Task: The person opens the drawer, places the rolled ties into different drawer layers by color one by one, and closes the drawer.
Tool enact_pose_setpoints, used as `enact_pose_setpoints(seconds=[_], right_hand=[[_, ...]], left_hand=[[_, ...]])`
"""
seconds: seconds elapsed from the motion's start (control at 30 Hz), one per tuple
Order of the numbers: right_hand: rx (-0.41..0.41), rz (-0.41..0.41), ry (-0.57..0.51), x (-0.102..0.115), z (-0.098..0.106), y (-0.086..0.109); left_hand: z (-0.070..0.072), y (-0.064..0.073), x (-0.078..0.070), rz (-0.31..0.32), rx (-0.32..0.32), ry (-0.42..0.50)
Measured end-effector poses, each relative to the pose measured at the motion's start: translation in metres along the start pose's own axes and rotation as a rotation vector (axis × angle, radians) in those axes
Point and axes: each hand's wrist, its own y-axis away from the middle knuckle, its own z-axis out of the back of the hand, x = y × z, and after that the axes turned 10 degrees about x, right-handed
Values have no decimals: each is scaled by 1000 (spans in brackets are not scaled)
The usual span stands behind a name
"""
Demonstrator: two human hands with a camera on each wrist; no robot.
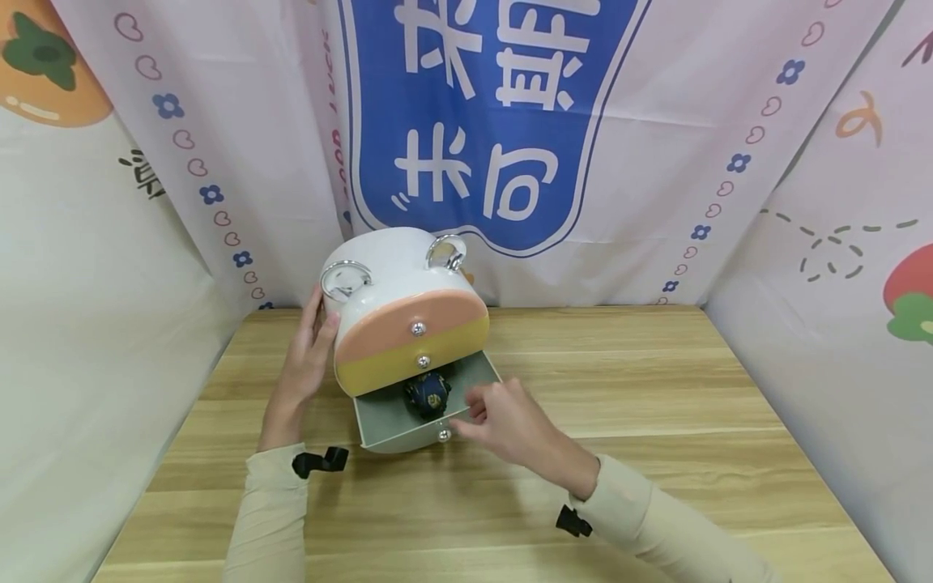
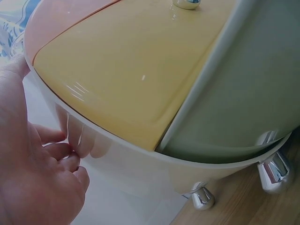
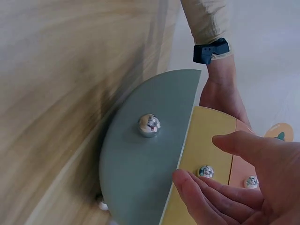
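Note:
A small round drawer box [image 1: 397, 263] in white, with pink, yellow and grey-green drawer fronts, stands on the table. Its lowest grey-green drawer [image 1: 379, 417] is pulled out. Inside lies a dark blue, roundish thing with gold markings [image 1: 428, 394]; its kind does not show. My left hand [image 1: 306, 360] rests against the box's left side, fingertips on the white shell [image 2: 126, 166]. At the drawer's right front, my right hand [image 1: 513, 421] has loosely bent fingers and thumb spread apart, with nothing between them. The bottom drawer's silver knob [image 3: 149, 125] is beside it, not gripped.
Two silver ring handles [image 1: 346, 281] sit on top of the box, and short silver feet [image 2: 202, 198] carry it. Behind the wooden table [image 1: 619, 380] hangs a printed cloth [image 1: 641, 162]. Cloth walls rise left and right. Each wrist wears a black band [image 1: 321, 461].

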Motion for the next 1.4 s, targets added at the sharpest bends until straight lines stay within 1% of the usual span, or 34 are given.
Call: enact_pose_setpoints(seconds=[0.3,0.53,0.7,0.83,0.93,1.13,1.4], right_hand=[[8,-2,-34,-10,-19,6],[46,-77,-87,-13,-37,6],[67,-119,-129,-13,-48,5],[77,-156,-163,-14,-55,3],[67,-168,-167,-17,-60,1],[36,-163,-162,-22,-69,-2],[20,-157,-155,-22,-72,-4]], left_hand=[[1,0,-1,14,2,-6],[0,-1,-1,17,2,6],[-1,-1,-1,3,2,29],[-1,-1,-1,-4,5,28],[-1,-1,-1,-3,7,36],[0,0,-1,14,4,34],[2,0,2,-14,-2,40]])
